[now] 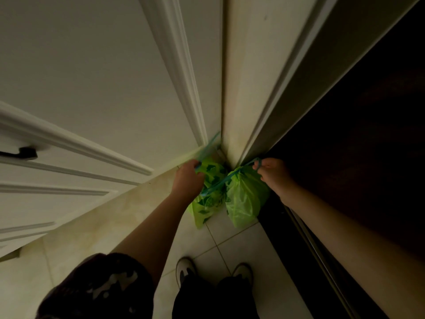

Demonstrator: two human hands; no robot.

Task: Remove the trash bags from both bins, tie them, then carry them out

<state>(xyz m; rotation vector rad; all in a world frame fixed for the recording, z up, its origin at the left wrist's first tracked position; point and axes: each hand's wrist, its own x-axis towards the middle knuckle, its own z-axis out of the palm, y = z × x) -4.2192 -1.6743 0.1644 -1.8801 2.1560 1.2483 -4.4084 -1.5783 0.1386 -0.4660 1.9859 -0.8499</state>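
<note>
Head view, looking down at tiled floor (pixel 232 240) in dim light.

Two green trash bags side by side on the floor, in the corner where white door (pixel 96 72) meets door frame (pixel 243 77):
- Patterned bag (pixel 210 180), darker green shapes printed on it, left of the pair, touching the plain bag.
- Plain bag (pixel 245 199), right of the pair, just beside dark threshold (pixel 305 226).

Left hand (pixel 187 180): fingers curled, gripping teal drawstring (pixel 210 146) at the top of the patterned bag; string blurred above the hand.

Right hand (pixel 274 172): fingers pinching teal drawstring loop (pixel 257 161) at the neck of the plain bag. From there a taut teal strand (pixel 218 184) runs down and left across both bags.

Both forearms extended forward and down. Black door handle (pixel 21 154) at far left on the door. Two shoes (pixel 185 269) at bottom centre, planted on the tiles, well short of the bags. Dark area at right, detail not discernible.
</note>
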